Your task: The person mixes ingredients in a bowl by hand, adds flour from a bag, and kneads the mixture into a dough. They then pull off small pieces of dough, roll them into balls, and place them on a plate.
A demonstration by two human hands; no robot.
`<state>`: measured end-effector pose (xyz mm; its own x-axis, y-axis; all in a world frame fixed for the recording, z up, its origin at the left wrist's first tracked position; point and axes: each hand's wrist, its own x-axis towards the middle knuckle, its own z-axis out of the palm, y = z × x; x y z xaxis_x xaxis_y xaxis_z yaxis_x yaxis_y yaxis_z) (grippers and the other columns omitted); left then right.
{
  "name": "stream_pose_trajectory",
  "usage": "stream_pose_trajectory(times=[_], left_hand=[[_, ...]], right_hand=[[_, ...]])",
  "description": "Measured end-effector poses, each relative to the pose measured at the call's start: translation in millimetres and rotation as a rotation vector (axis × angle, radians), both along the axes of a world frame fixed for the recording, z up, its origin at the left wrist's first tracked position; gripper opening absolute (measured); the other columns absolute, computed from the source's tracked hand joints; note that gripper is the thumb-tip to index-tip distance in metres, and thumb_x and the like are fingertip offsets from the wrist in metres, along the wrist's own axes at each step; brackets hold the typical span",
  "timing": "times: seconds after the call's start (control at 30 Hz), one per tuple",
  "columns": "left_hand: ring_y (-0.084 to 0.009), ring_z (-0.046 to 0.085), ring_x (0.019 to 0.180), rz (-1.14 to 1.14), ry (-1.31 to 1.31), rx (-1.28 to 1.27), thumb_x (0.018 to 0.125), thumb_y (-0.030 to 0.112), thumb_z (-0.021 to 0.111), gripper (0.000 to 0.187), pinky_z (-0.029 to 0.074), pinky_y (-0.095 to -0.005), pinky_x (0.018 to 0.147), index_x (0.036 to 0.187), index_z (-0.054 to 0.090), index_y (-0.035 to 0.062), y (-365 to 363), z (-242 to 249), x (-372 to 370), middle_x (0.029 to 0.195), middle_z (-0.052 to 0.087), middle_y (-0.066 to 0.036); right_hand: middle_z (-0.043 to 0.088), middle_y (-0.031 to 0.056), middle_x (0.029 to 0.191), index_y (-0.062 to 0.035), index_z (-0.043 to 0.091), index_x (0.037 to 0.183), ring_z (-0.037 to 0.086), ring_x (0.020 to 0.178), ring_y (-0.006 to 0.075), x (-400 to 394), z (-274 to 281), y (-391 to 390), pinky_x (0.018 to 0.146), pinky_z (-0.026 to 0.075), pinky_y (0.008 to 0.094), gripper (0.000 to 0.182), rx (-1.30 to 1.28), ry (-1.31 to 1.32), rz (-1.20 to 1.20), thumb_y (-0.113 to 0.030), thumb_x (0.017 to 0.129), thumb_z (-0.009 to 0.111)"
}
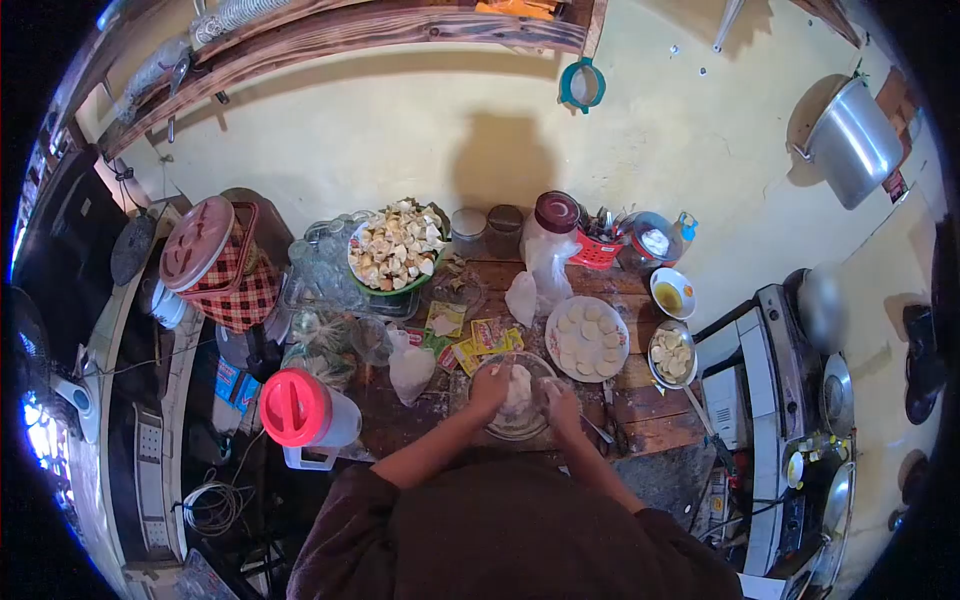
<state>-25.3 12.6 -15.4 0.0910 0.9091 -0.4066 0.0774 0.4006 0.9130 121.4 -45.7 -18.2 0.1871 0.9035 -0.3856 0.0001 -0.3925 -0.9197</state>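
Observation:
A pale lump of dough lies in a clear round bowl near the front edge of the wooden table. At the bowl's left side, my left hand is closed around the dough's edge. My right hand is over the bowl's right side, its fingers bent; whether anything is between them is too small to tell. Behind and right of the bowl sits a white plate with several flat round pieces. Yellow packets lie just behind the bowl.
A pitcher with a red lid stands left. Farther back are a heaped bowl of cut pieces, a red basket and a jar. To the right are a pan of slices and a stove.

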Motion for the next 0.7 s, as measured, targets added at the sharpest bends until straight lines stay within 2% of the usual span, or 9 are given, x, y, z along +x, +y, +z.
stream_pose_trajectory(times=[0.1,0.13,0.2,0.37,0.47,0.53,0.57,0.63,0.7], left_hand=[[-0.0177,0.054,0.06,0.088,0.044,0.172,0.086,0.044,0.05,0.047,0.043,-0.0343,0.059,0.079,0.06,-0.0012,-2.8,9.8,4.8,0.064,0.057,-0.011],[-0.0188,0.054,0.06,0.122,0.024,0.285,0.088,0.042,0.047,0.046,0.043,-0.0355,0.06,0.081,0.06,-0.0022,-4.9,12.1,5.1,0.064,0.057,-0.012],[-0.0207,0.054,0.061,0.08,0.051,0.372,0.089,0.04,0.046,0.045,0.043,-0.0359,0.06,0.081,0.059,-0.003,-3.6,8.4,4.9,0.065,0.058,-0.013],[-0.0279,0.056,0.062,-0.023,0.033,0.592,0.09,0.033,0.044,0.039,0.043,-0.0371,0.06,0.084,0.057,-0.0031,-15.6,40.5,-0.8,0.069,0.058,-0.017],[-0.0329,0.056,0.078,-0.126,0.092,0.662,0.088,0.029,0.047,0.031,0.042,-0.0421,0.07,0.092,0.055,-0.0012,-17.8,37.3,-8.0,0.08,0.058,-0.019],[-0.0378,0.044,0.107,-0.302,0.521,0.888,0.082,0.03,0.053,0.035,0.032,-0.0477,0.09,0.1,0.052,0.0005,-13.4,27.4,-11.4,0.104,0.053,-0.02],[-0.0378,0.044,0.107,-0.303,0.522,0.89,0.082,0.03,0.053,0.035,0.032,-0.0477,0.09,0.1,0.052,0.0005,-15.2,22.3,-11.8,0.104,0.053,-0.02],[-0.0412,0.023,0.123,-0.358,0.725,0.945,0.076,0.036,0.057,0.052,0.014,-0.0507,0.102,0.111,0.046,0.0005,-24.1,35.7,-12.2,0.122,0.04,-0.02],[-0.0414,0.021,0.124,-0.389,0.698,0.886,0.075,0.039,0.056,0.058,0.011,-0.0504,0.103,0.116,0.043,0.0,-28.3,41.1,-11.9,0.125,0.037,-0.021]], right_hand=[[0.049,0.0117,0.12,-0.006,0.043,0.122,0.052,0.104,0.0258,-0.1,-61.2,5.3,0.086,0.044,0.0393,0.045,0.113,-0.038,0.114,-0.036,0.089,0.044],[0.049,0.0117,0.12,-0.006,0.043,0.122,0.052,0.104,0.0258,-11.3,-40.5,2.5,0.086,0.044,0.0393,0.045,0.111,-0.034,0.108,-0.036,0.089,0.044],[0.047,0.0098,0.124,-0.01,0.044,0.123,0.049,0.109,0.0267,-43.9,39.1,0.6,0.092,0.04,0.042,0.057,-0.191,1.056,-0.001,-0.053,0.087,0.038],[0.048,0.0086,0.123,-0.0139,0.047,0.121,0.047,0.112,0.0272,-43.1,11.6,14.6,0.096,0.037,0.0435,0.063,-0.215,1.144,0.016,-0.063,0.084,0.033],[0.051,0.008,0.119,-0.0147,0.049,0.119,0.049,0.109,0.026,-43.7,12.2,17.1,0.095,0.038,0.0438,0.063,-0.196,1.057,-0.012,-0.064,0.083,0.034],[0.053,0.0074,0.118,-0.0146,0.05,0.118,0.05,0.108,0.0249,-44.4,24.6,16.2,0.094,0.038,0.043,0.062,-0.192,0.985,-0.023,-0.064,0.083,0.035],[0.054,0.0066,0.116,-0.0142,0.05,0.117,0.052,0.106,0.0243,-43.5,30.9,15.7,0.093,0.04,0.0421,0.059,-0.249,0.994,-0.029,-0.061,0.084,0.036],[0.055,0.0057,0.114,-0.0138,0.05,0.117,0.053,0.104,0.0237,-38.7,24.5,16.0,0.092,0.041,0.0413,0.057,-0.306,1.002,-0.04,-0.059,0.085,0.036],[0.056,0.0055,0.113,-0.0126,0.051,0.114,0.055,0.101,0.023,-33.2,-6.2,19.2,0.088,0.044,0.0388,0.049,-0.165,1.081,0.012,-0.051,0.089,0.036]])
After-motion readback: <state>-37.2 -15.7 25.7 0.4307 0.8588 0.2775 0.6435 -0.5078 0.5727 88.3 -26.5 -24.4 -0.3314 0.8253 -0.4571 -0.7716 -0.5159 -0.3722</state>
